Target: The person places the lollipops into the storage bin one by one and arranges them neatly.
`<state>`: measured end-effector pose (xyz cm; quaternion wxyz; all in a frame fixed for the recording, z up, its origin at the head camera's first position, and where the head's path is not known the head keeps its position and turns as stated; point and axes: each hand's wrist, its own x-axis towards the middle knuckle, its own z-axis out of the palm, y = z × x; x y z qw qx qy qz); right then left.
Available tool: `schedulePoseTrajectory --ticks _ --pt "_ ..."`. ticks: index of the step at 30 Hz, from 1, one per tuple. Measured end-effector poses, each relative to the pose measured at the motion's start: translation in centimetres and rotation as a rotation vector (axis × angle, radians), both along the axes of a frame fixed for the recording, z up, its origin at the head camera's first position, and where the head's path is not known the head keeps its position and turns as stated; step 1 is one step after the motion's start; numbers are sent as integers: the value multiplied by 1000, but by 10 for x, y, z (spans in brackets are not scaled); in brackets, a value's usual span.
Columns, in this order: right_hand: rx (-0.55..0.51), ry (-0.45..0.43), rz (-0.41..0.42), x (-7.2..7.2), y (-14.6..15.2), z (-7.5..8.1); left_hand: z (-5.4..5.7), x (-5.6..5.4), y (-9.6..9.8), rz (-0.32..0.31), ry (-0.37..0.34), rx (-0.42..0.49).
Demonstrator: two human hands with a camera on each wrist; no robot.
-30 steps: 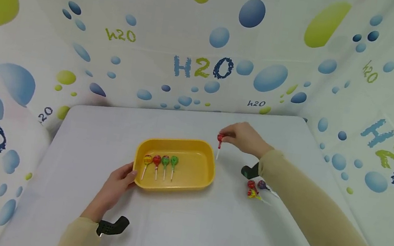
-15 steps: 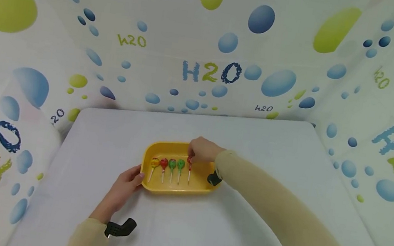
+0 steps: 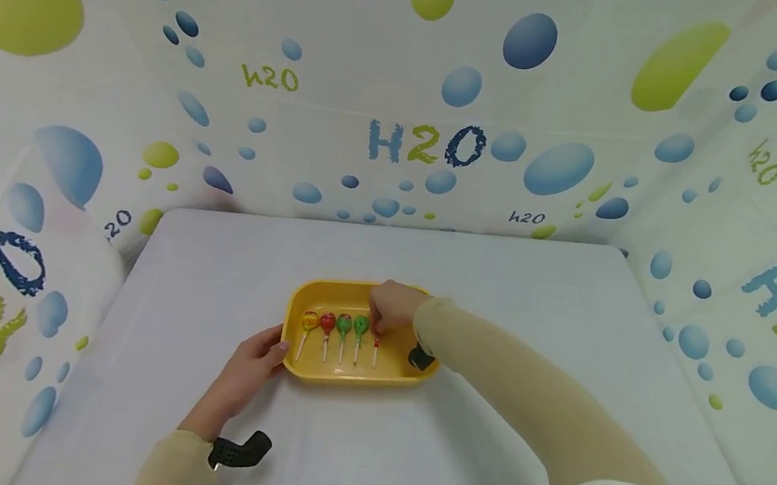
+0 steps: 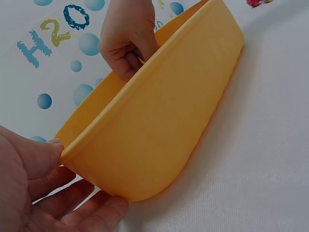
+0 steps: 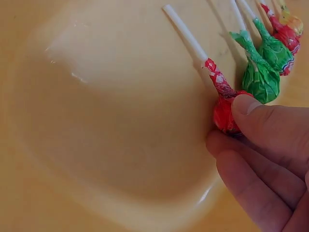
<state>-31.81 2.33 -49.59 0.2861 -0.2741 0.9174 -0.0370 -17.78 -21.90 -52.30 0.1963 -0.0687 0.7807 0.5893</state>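
Observation:
A yellow tray point(image 3: 332, 378) stands on the white-covered table. My left hand point(image 3: 250, 368) grips its left end, thumb on the rim and fingers against the outer wall in the left wrist view. Inside, a yellow lollipop point(image 3: 310, 321), a red lollipop point(image 3: 327, 323) and two green lollipops, one of them point(image 5: 260, 82) nearest my fingers, lie in a row with sticks toward me. My right hand point(image 3: 396, 307) pinches another red lollipop point(image 5: 224, 113) by its wrapped head, low over the tray floor, right of the row. Its stick lines up with the others.
Bare tray floor point(image 5: 120, 125) shows right of the held lollipop. Small red wrapped heads point(image 4: 255, 2) appear on the table beyond the tray in the left wrist view; my right sleeve point(image 3: 506, 358) covers that area in the head view. A printed curtain point(image 3: 357, 39) surrounds the table.
My right hand has carried the red lollipop from beside the tray's right end leftward into the tray, then down beside the green ones. My left hand keeps its hold on the tray.

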Motion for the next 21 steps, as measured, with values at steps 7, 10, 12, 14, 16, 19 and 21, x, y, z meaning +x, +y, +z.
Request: schedulePoseTrajectory --ticks 7,10,12,14,16,19,21 --pt "-18 5 9 0 -1 1 0 -1 0 -5 15 -21" --pt "-28 2 6 0 -2 1 0 -1 0 -4 18 -23" --pt "-35 0 7 1 -2 0 0 0 0 -6 20 -21" --pt "-40 -3 10 1 -2 1 0 0 0 -6 19 -23" --pt "-41 -5 13 1 -2 1 0 0 0 -5 14 -25" --pt "-39 -5 13 2 -2 1 -1 -1 0 -8 5 -32" --pt "-36 -3 16 2 -2 1 -1 -1 0 -7 -2 -33"
